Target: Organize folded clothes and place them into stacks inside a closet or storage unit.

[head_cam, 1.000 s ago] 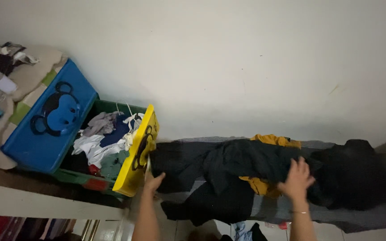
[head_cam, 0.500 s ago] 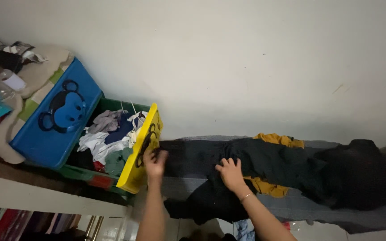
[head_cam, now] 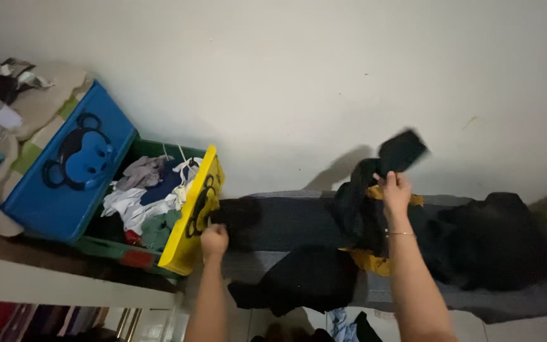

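The left hand was closed on one end of the black garment, beside the yellow drawer front. Farther along, the right hand gripped the other end, lifted above the grey bench near the white wall.

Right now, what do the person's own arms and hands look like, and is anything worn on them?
Both forearms are bare, with no sleeves in view and no gloves. The left hand shows no ring, watch or band. The right hand has a thin gold-coloured bangle around the wrist. The light is too dim to tell finer details such as nails.
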